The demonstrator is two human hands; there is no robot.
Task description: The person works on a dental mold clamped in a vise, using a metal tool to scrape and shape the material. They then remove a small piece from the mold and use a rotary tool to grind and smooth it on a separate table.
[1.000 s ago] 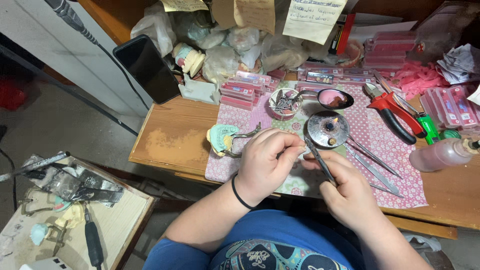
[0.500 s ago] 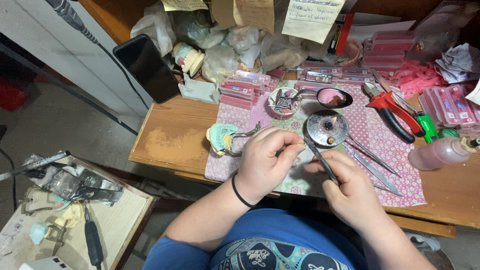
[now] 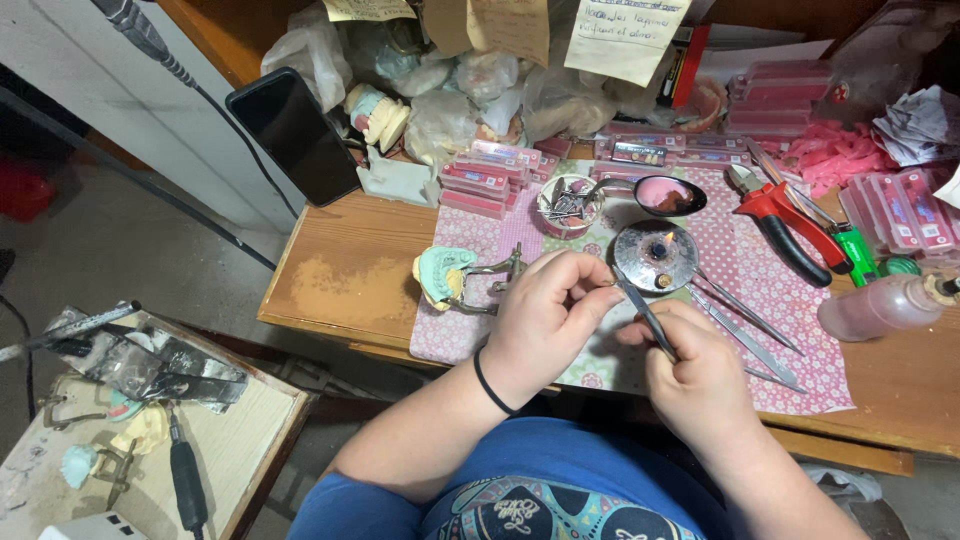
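The left hand [image 3: 545, 315] is curled up tight, with its fingers pinched on something very small that cannot be made out. A black band goes around its wrist. The right hand [image 3: 700, 375] is closed around a thin metal tool [image 3: 640, 310]. The tip of the tool points up at the left hand's fingertips. The two hands sit close together over a pink mat [image 3: 800, 330] with little dots, near the front edge of a wooden table [image 3: 350, 270].

Just past the hands is a small round burner [image 3: 655, 255] with a tiny flame in the middle. Two more thin metal tools [image 3: 745, 320] lie on the mat to the right of it. Just left of the left hand lies a green tooth model in a metal frame [image 3: 460, 280]. Behind the burner are a little cup of pins [image 3: 567, 205] and a dark spoon with pink stuff in it [image 3: 668, 195].

Farther right lie red pliers [image 3: 790, 220] and a pink bottle [image 3: 880, 305] on its side. Pink flat boxes [image 3: 490, 175] are stacked near the back. A black phone [image 3: 293, 135] leans at the far left corner of the table.
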